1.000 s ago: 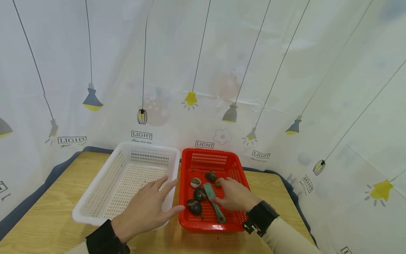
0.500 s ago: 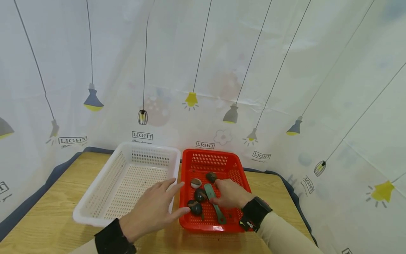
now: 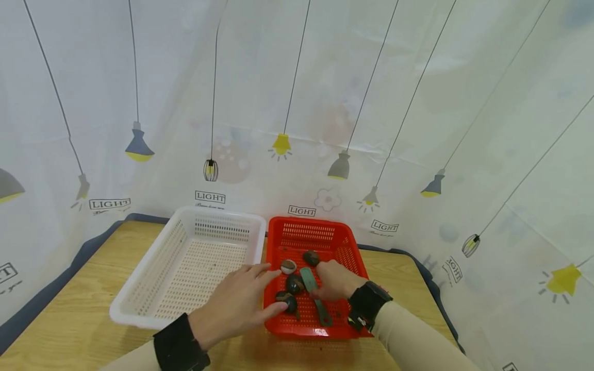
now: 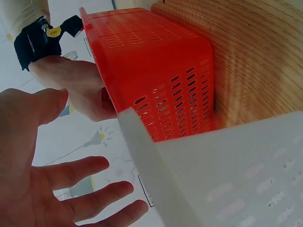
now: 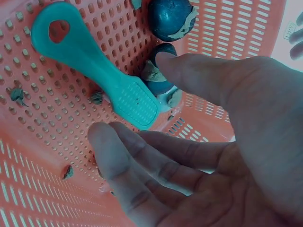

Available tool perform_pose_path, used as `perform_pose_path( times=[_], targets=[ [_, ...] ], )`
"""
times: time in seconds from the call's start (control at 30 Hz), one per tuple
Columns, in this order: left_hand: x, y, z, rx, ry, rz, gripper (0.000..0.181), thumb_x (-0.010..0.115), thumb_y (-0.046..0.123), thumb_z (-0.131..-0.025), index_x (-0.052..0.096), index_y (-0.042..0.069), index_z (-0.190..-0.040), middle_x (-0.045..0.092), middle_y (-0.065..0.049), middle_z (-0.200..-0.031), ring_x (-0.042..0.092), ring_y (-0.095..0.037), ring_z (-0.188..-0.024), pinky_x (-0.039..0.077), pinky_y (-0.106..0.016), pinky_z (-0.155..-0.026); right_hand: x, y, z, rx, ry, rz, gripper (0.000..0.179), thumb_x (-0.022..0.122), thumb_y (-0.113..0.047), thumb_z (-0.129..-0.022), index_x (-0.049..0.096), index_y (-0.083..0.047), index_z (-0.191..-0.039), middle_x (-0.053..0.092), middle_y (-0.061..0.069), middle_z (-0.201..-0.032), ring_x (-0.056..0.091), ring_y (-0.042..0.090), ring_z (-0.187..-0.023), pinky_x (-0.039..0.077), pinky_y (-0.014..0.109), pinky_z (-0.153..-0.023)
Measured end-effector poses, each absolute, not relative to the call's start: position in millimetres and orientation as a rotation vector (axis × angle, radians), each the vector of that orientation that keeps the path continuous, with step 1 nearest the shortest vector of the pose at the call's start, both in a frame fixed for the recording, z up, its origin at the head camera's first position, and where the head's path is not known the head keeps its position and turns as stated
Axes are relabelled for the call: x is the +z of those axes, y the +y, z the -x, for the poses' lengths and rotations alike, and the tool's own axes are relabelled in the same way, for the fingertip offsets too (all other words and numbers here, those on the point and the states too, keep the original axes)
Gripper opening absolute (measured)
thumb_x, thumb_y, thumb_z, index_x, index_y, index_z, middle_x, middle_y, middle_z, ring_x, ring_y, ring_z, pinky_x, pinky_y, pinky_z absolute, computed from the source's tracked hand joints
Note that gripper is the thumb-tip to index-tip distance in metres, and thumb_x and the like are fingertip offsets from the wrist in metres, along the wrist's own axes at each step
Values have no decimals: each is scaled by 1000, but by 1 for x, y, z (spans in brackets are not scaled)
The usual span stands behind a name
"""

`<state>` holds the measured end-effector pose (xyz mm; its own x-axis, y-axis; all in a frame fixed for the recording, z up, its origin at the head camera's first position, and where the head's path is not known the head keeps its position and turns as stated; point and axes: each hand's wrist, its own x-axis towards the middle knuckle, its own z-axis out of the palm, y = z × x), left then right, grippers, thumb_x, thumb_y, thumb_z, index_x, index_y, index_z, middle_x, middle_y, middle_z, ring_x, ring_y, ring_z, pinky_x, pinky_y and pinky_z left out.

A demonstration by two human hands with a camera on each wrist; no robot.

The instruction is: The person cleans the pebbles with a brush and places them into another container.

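Observation:
My right hand (image 3: pixel 337 281) reaches into the red basket (image 3: pixel 274 320), thumb apart from loosely bent fingers. Something brownish shows barely behind its fingertips in the right wrist view; whether they touch it is unclear. Below lies a green flat tool (image 5: pixel 80 52) with a hanging hole and a textured end. Several round lumps lie near it: a glossy dark ball (image 5: pixel 169 19) with a tan patch, a brown-and-white one (image 3: pixel 288 266) and a dark brown one (image 3: pixel 311 257). My left hand (image 3: pixel 234 304) hovers with spread fingers over the adjoining rims, holding nothing.
A white perforated basket (image 3: pixel 122 309) stands left of the red one on the wooden table (image 3: pixel 60 314). Small dark crumbs, like this one (image 5: pixel 68 171), lie in the red basket. A white curtain printed with lamps (image 3: pixel 260 77) hangs behind.
My left hand has drifted right toward the red basket. My right hand has shifted slightly left, and the small brown lump seen earlier at its fingertips is now hidden in the head view.

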<state>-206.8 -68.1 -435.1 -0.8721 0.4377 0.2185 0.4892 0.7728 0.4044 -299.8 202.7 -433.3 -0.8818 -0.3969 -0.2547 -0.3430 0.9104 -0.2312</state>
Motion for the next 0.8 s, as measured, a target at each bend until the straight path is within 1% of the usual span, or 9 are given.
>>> perform_pose_path(
  times=[0.1,0.23,0.4,0.5,0.57,0.63,0.73,0.8],
  targets=[
    [-435,-64,209,-692,-2856,758,70,85,60,-104,74,13,-154,73,-21,-158,71,-47,-143,63,-70,-118,-436,203,302,-250,2763,540,31,96,-22,-98,70,-11,-85,49,-4,-71,52,14,-63,40,27,-58],
    [-434,-59,211,-682,-2848,781,67,86,58,-104,76,13,-153,76,-17,-154,72,-44,-140,64,-67,-116,-437,203,303,-233,2741,490,31,96,-23,-98,70,-9,-88,50,-3,-74,53,15,-66,40,28,-61],
    [-435,-53,212,-640,-2810,819,63,90,52,-103,77,14,-152,80,-11,-146,76,-36,-130,68,-59,-111,-438,204,306,-238,2710,468,27,96,-21,-98,72,-9,-95,53,-2,-78,55,16,-69,44,30,-64],
    [-435,-50,214,-623,-2800,831,61,90,50,-102,78,14,-150,81,-10,-143,78,-34,-128,68,-57,-110,-441,202,308,-246,2693,474,26,95,-18,-98,71,-10,-94,54,-2,-77,55,16,-68,43,29,-62],
    [-435,-47,215,-611,-2793,840,59,90,50,-103,78,14,-149,82,-10,-141,78,-34,-127,68,-57,-109,-444,200,310,-250,2686,470,26,95,-17,-97,70,-11,-90,54,-3,-75,54,16,-66,43,29,-61],
    [-435,-45,217,-590,-2785,851,57,89,51,-104,79,15,-147,83,-10,-139,79,-34,-125,69,-57,-106,-447,199,311,-237,2691,474,27,95,-16,-95,69,-12,-87,54,-3,-73,54,15,-64,42,28,-59],
    [-433,-42,222,-554,-2780,866,57,87,52,-105,80,15,-147,84,-9,-137,81,-32,-119,71,-54,-100,-449,196,312,-205,2708,476,28,96,-17,-95,70,-13,-84,56,-3,-75,56,15,-66,44,28,-61],
    [-431,-40,225,-527,-2767,879,56,88,52,-104,81,14,-144,85,-9,-133,82,-31,-112,73,-48,-90,-449,196,312,-194,2707,457,27,95,-17,-95,71,-12,-87,60,-2,-78,59,16,-68,48,28,-62]
  ],
)
